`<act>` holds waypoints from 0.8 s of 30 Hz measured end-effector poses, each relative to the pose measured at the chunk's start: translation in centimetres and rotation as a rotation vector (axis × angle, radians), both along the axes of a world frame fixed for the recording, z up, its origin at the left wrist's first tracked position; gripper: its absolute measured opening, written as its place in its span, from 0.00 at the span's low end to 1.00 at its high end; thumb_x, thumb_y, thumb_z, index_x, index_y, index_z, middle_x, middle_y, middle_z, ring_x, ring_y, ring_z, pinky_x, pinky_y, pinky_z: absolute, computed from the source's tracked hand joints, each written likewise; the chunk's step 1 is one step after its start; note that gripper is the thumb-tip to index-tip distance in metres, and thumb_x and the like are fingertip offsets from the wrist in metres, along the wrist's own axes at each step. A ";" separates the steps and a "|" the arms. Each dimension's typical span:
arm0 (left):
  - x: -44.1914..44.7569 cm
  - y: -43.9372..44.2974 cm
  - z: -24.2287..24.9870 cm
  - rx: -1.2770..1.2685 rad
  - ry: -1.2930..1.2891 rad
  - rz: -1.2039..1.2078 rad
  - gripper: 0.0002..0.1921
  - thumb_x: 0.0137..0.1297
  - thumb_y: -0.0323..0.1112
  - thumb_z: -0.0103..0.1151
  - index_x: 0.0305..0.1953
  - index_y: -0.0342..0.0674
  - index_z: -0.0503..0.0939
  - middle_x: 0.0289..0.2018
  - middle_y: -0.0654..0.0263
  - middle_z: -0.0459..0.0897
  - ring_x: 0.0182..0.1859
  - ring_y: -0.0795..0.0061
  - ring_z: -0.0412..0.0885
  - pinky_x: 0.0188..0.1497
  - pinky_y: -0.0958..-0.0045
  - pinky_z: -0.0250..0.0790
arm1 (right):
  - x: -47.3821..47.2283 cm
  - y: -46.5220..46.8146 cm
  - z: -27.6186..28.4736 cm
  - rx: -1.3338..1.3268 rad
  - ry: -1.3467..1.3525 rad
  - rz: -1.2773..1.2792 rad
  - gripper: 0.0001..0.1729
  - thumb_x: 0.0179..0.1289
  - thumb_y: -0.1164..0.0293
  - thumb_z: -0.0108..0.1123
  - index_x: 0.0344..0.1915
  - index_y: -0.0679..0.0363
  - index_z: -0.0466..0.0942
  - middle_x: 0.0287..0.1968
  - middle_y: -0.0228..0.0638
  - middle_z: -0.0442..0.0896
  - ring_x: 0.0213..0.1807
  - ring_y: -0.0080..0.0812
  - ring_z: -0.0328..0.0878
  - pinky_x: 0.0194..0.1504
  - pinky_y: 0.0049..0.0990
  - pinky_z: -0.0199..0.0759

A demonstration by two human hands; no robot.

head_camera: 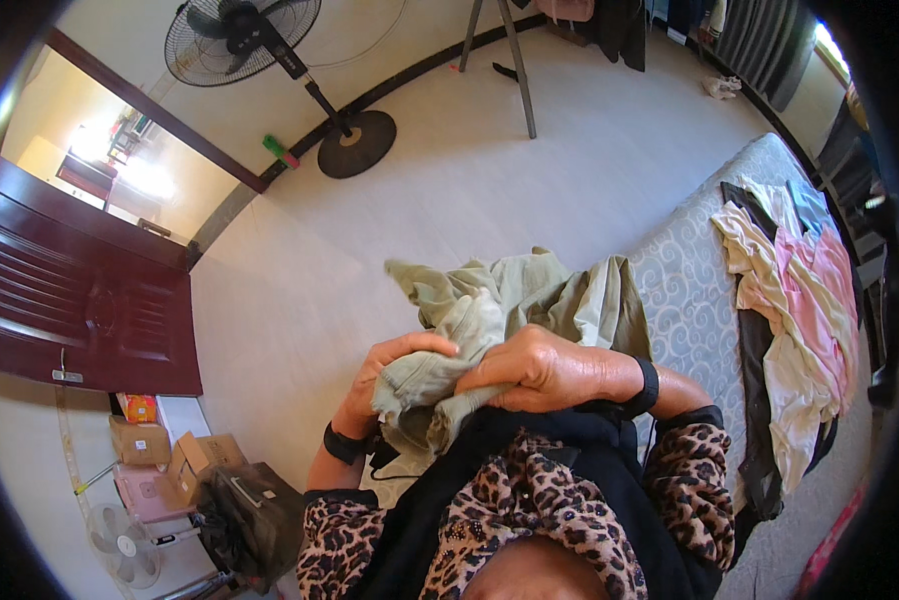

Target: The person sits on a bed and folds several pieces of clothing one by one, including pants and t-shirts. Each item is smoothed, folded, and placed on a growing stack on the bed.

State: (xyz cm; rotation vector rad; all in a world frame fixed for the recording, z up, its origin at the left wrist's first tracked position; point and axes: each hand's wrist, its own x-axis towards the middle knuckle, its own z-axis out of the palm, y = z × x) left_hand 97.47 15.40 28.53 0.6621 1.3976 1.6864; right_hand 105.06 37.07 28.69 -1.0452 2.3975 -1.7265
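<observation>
A pale olive-green cloth garment (524,292) hangs bunched in front of my body, its far part spread toward the bed's edge. My left hand (378,375) holds a tubular end of it from the left, the thumb lying on top of the fabric. From the other side, my right hand (535,367) pinches the edge of the same opening between thumb and fingers. The open end faces my chest, with its hem and seams showing. Folds hide the rest of the garment's shape, and I cannot tell whether this end is a sleeve or a leg.
On my right is a patterned mattress (682,277) with a pile of cream, pink, blue and dark clothes (794,315). A black pedestal fan (355,142) stands by the far wall. Left are a dark red door (81,292), cardboard boxes (205,457), a black bag (250,517) and a small white fan (123,544).
</observation>
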 end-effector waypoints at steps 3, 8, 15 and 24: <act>0.9 -0.1 0.0 -0.006 -0.146 0.076 0.41 0.46 0.61 0.57 0.51 0.27 0.70 0.46 0.58 0.76 0.49 0.73 0.74 0.53 0.74 0.64 | 0.3 0.1 -0.8 0.003 0.018 -0.122 0.14 0.47 0.78 0.61 0.38 0.62 0.76 0.30 0.42 0.79 0.32 0.45 0.77 0.32 0.33 0.71; 1.5 -1.3 0.0 -0.075 0.059 0.116 0.54 0.37 0.71 0.61 0.54 0.24 0.65 0.49 0.57 0.73 0.50 0.72 0.73 0.55 0.72 0.62 | -0.1 -0.7 -1.0 -0.060 -0.025 -0.184 0.15 0.45 0.79 0.61 0.38 0.62 0.76 0.31 0.43 0.79 0.33 0.45 0.77 0.32 0.33 0.71; 2.1 -2.4 1.6 -0.153 0.580 0.045 0.37 0.56 0.47 0.61 0.60 0.28 0.60 0.52 0.59 0.70 0.55 0.72 0.68 0.57 0.73 0.57 | -0.6 -1.7 -0.6 -0.070 0.013 -0.119 0.17 0.44 0.79 0.62 0.38 0.61 0.76 0.30 0.42 0.78 0.32 0.45 0.77 0.32 0.33 0.71; 3.5 -1.6 -0.5 0.005 0.397 0.126 0.46 0.52 0.50 0.63 0.63 0.28 0.52 0.56 0.56 0.68 0.57 0.73 0.66 0.59 0.72 0.57 | 0.2 -3.1 -0.8 -0.015 0.172 -0.216 0.14 0.44 0.75 0.63 0.35 0.58 0.75 0.24 0.38 0.76 0.25 0.42 0.76 0.24 0.33 0.69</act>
